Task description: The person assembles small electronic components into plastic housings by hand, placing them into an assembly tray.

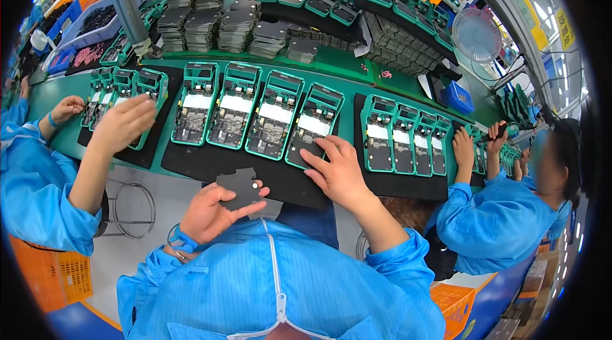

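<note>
My left hand (pixel 210 210) holds a thin dark grey plate (pixel 238 188) with a notched edge and a small pale round spot, gripped over the mat's front edge. My right hand (pixel 338 171) lies with spread fingers on the lower part of the rightmost of several teal-framed device housings (pixel 314 124) in front of me. Its fingertips touch a dark plate (pixel 299 150) in that housing. Green circuit boards show in the lower parts of the other housings, such as the leftmost one (pixel 194 124). White strips cross the middles of the housings. They rest on a black mat (pixel 204 163).
Co-workers in blue sit left (pixel 44 174) and right (pixel 503 219), hands at similar housings. Stacks of dark plates (pixel 239 28) stand behind on the green bench, with more housings on a raised shelf (pixel 408 5). A blue bin (pixel 458 98) and a fan (pixel 476 35) are at the right.
</note>
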The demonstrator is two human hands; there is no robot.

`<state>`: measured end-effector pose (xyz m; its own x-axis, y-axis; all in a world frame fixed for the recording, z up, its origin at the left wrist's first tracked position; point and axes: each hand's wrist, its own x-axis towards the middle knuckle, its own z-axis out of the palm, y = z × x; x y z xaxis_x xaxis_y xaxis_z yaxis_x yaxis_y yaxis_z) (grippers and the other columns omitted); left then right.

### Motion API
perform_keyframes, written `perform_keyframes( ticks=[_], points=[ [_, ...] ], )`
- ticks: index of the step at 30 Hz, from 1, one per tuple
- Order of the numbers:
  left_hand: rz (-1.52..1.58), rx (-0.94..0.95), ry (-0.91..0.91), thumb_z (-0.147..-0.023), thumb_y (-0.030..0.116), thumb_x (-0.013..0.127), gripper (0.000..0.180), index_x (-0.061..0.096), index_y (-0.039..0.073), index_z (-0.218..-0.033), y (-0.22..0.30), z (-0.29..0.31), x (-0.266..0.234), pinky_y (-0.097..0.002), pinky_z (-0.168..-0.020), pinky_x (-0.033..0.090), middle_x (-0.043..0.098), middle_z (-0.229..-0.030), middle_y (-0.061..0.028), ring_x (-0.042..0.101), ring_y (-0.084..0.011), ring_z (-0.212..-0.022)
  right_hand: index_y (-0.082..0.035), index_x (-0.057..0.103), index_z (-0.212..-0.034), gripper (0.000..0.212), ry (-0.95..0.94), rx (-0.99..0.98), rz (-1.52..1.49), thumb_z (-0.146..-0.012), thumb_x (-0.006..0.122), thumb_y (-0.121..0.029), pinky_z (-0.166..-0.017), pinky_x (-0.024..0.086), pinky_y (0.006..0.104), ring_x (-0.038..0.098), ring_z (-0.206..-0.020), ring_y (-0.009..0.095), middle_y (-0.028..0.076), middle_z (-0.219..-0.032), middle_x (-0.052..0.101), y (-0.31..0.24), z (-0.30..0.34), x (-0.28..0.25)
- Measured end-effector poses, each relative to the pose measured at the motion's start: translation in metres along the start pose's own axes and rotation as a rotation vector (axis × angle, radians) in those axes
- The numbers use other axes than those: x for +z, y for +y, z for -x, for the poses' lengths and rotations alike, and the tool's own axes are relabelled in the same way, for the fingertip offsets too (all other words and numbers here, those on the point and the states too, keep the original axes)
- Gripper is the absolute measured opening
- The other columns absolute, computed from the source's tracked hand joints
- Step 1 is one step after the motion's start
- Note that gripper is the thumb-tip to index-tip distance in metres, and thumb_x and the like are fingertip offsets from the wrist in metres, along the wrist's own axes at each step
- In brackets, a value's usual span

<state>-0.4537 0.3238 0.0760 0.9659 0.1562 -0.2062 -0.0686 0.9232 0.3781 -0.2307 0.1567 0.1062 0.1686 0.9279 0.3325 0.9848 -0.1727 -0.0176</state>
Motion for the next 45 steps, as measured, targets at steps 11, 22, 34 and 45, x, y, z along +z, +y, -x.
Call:
perform_keyframes(
  ticks=[11, 22, 34, 45],
  points=[
    [-0.200, -0.005, 0.012, -0.093, 0.009, 0.047, 0.031, 0.049, 0.000, -0.122, -0.004, -0.021, 0.001, -0.0450, -0.100, 0.043, 0.055, -0.120, -0.0117, 0.054, -0.0245, -0.112, -0.009, 0.055, -0.119, 0.053, -0.082, -0.176, -0.433, -0.070, 0.073, -0.017, -0.096, 0.041, 0.0440, 0.044, -0.116, 0.037, 0.017, -0.128, 0.044, -0.050, -0.014, -0.007],
    [0.042, 0.138, 0.102, -0.098, 0.019, 0.035, 0.037, 0.040, -0.007, -0.124, 0.012, -0.006, -0.009, -0.0492, -0.098, 0.043, 0.051, -0.118, -0.0240, 0.051, -0.0383, -0.114, -0.016, 0.062, -0.111, 0.040, 0.037, -0.056, -0.173, -0.072, 0.071, -0.016, -0.092, 0.040, 0.0445, 0.045, -0.111, 0.035, 0.016, -0.116, 0.051, -0.026, -0.050, 0.030],
    [0.029, 0.186, 0.167, -0.096, 0.017, 0.037, 0.037, 0.039, -0.007, -0.124, 0.023, 0.014, -0.022, -0.0493, -0.097, 0.044, 0.050, -0.119, -0.0253, 0.051, -0.0409, -0.112, -0.016, 0.062, -0.113, 0.036, -0.061, -0.127, -0.052, -0.078, 0.067, -0.024, -0.095, 0.036, 0.0467, 0.043, -0.115, 0.037, 0.016, -0.115, 0.053, -0.033, -0.059, 0.019],
    [0.004, 0.126, 0.125, -0.095, 0.014, 0.036, 0.039, 0.038, -0.010, -0.125, 0.026, 0.006, -0.026, -0.0488, -0.098, 0.043, 0.048, -0.121, -0.0287, 0.049, -0.0421, -0.115, -0.014, 0.064, -0.108, 0.033, -0.068, -0.146, -0.137, -0.076, 0.068, -0.021, -0.093, 0.038, 0.0445, 0.047, -0.107, 0.031, 0.013, -0.107, 0.055, -0.020, -0.067, 0.022]
  ],
)
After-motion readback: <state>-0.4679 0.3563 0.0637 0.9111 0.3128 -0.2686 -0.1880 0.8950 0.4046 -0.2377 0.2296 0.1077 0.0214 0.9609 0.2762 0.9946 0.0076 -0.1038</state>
